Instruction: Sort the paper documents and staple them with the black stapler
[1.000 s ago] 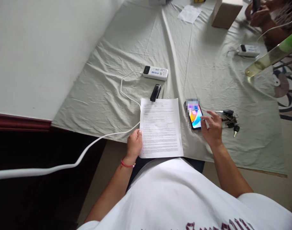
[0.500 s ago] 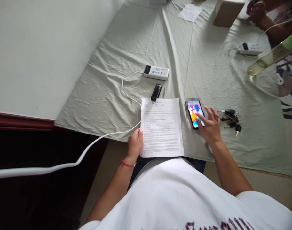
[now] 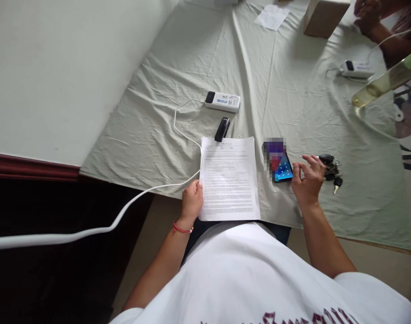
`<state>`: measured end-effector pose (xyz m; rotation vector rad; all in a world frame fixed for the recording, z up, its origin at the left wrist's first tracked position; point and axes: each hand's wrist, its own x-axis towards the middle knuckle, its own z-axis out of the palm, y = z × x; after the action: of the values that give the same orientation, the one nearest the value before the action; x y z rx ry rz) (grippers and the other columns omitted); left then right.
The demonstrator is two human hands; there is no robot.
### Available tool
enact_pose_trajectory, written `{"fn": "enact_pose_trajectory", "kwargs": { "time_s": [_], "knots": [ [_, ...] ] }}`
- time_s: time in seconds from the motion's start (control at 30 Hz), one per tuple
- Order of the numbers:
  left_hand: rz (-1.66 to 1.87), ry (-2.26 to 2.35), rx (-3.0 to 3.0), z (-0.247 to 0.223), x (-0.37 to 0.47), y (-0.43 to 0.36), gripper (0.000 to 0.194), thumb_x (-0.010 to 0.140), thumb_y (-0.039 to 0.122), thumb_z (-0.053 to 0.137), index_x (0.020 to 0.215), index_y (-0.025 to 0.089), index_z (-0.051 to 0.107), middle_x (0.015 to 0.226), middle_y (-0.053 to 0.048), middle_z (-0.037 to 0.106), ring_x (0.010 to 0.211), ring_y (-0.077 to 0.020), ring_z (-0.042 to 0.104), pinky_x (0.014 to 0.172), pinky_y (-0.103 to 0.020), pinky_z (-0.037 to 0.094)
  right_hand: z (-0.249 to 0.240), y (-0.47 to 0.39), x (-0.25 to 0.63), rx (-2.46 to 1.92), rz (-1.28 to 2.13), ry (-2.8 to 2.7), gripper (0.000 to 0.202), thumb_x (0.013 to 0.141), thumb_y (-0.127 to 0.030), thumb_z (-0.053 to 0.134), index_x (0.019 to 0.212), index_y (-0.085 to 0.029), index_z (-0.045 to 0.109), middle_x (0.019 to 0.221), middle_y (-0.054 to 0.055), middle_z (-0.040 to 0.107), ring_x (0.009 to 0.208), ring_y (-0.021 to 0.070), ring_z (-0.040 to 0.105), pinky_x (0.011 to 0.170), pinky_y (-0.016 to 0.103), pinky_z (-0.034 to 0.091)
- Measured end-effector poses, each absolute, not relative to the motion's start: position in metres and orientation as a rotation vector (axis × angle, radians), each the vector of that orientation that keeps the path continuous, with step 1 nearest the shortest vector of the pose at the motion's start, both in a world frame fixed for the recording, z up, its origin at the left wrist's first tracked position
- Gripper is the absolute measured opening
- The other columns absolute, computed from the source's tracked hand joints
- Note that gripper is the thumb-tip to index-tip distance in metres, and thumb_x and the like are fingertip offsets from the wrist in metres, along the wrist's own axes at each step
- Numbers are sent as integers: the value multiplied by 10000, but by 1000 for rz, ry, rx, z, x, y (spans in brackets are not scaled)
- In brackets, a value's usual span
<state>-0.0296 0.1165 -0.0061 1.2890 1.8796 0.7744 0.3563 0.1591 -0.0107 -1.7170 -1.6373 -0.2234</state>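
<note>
A printed paper sheet (image 3: 229, 177) lies on the pale green cloth (image 3: 293, 103) in front of me. My left hand (image 3: 191, 202) grips the sheet's lower left edge. A lit smartphone (image 3: 278, 163) lies just right of the sheet. My right hand (image 3: 308, 180) rests beside the phone's right edge, fingers spread, holding nothing. A bunch of keys (image 3: 331, 168) lies right behind that hand.
A black stapler (image 3: 222, 129) and a white device (image 3: 223, 101) with a white cable (image 3: 124, 211) lie beyond the sheet. Farther off are a cardboard box (image 3: 323, 17), a paper slip (image 3: 272, 17), a second white device (image 3: 356, 69) and another person's hands (image 3: 369, 15).
My right hand slid off the phone screen to its right side, near the keys. The screen picture changed. My left hand stayed on the sheet.
</note>
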Motion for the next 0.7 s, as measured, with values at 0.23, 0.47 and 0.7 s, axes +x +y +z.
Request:
{"fn": "enact_pose_trajectory", "kwargs": {
  "time_s": [0.23,0.47,0.7],
  "knots": [
    [738,1900,1308,-6,-29,116,349,977,442,403,902,194,637,854,-86,720,826,-250,672,762,-342,477,-3,152,344,-1649,-229,-1716,223,1009,-316,598,903,-216,767,1225,118,744,1307,315,604,1130,552,483],
    [745,1901,1314,-5,-29,117,334,964,441,395,863,206,610,830,-76,708,807,-242,659,753,-339,460,-12,145,336,-1541,-221,-1919,222,998,-273,610,1121,-240,792,1411,129,662,1432,320,529,1173,535,466],
    [730,1904,1310,-3,-28,116,333,971,424,395,903,197,629,890,-94,736,844,-247,677,764,-338,473,-17,146,329,-1657,-217,-1973,266,1024,-309,596,1207,-268,785,1556,143,567,1511,341,451,1193,588,415]
  ]
}}
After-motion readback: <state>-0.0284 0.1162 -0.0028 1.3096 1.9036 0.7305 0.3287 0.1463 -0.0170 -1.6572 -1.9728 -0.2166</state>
